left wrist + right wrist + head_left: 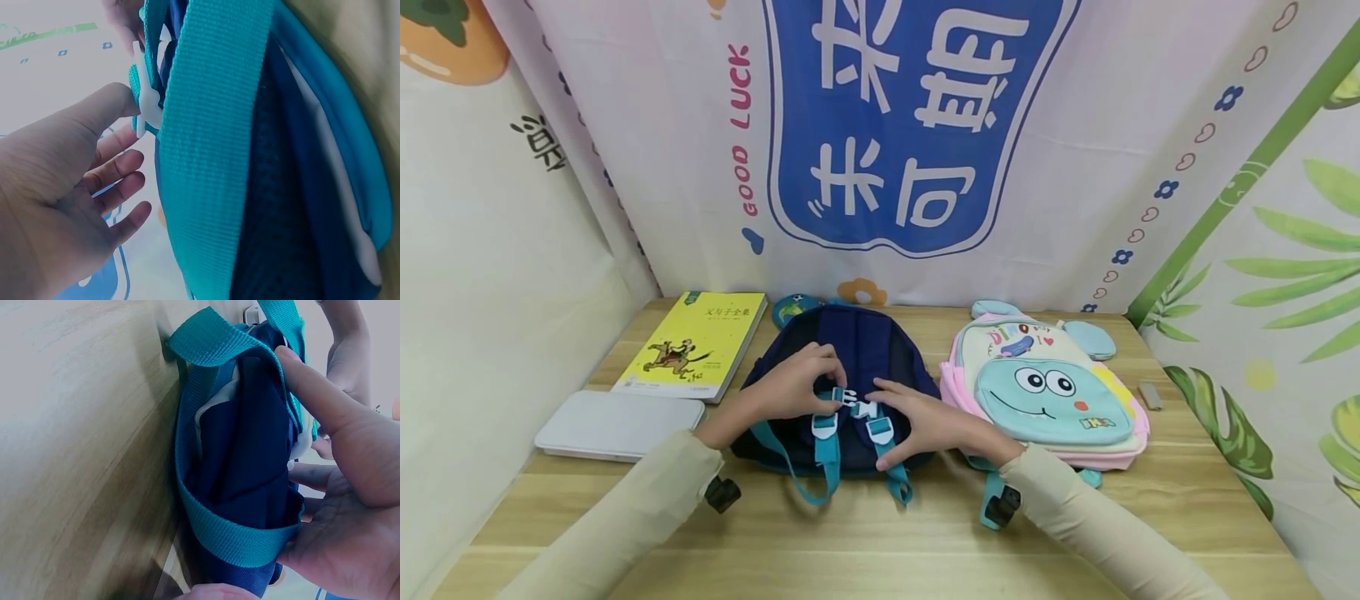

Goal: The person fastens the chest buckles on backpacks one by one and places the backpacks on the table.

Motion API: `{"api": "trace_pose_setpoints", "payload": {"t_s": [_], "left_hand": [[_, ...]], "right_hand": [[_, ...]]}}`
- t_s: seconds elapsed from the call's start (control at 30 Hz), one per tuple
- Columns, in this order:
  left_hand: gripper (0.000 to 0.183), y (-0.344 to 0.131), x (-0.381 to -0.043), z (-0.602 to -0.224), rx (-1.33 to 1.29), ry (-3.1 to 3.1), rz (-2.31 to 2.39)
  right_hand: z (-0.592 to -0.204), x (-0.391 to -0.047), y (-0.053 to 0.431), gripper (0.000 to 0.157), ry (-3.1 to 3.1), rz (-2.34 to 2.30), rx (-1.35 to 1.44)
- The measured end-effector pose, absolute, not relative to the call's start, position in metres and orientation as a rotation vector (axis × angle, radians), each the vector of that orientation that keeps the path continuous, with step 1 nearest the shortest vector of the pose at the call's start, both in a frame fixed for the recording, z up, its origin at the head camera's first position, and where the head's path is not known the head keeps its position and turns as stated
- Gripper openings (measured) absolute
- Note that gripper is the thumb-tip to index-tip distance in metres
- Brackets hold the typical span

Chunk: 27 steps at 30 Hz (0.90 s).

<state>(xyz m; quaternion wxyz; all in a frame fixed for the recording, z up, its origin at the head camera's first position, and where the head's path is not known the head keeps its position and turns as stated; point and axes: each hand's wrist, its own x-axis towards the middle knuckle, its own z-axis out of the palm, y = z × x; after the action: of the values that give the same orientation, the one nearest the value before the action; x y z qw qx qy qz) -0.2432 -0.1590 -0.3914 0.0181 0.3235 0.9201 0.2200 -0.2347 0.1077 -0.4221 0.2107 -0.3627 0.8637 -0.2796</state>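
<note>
A navy backpack (868, 333) lies with its strap side up, its teal straps (215, 125) running toward the person. My left hand (801, 383) pinches the pronged half of a white plastic buckle (844, 397) between thumb and fingers. In the left wrist view its thumb presses on the white plastic (147, 103), the other fingers loosely bent behind. The socket half (865, 409) lies close by, to the right. My right hand (932, 421) spreads around the right strap, fingertips near the socket half. In the right wrist view its thumb (312, 381) is at the teal webbing (240, 537).
To the right sits a pink and mint cartoon backpack (1052, 400), with a small grey object (1150, 396) beyond it. A yellow book (692, 346) and a pale flat case (621, 423) lie at left on the wooden table (880, 542). Printed curtain (1052, 208) hangs behind.
</note>
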Motion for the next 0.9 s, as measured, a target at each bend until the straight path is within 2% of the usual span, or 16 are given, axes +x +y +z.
{"api": "trace_pose_setpoints", "payload": {"t_s": [0.43,0.9], "left_hand": [[0.018,-0.175,-0.238,-0.394,0.938,2.857,0.712],[0.019,-0.194,-0.235,-0.386,0.873,2.87,0.775]], "right_hand": [[-0.416,-0.233,0.1,0.082,2.403,-0.817,-1.005],[-0.409,-0.232,0.075,0.046,2.522,-0.86,-1.156]]}}
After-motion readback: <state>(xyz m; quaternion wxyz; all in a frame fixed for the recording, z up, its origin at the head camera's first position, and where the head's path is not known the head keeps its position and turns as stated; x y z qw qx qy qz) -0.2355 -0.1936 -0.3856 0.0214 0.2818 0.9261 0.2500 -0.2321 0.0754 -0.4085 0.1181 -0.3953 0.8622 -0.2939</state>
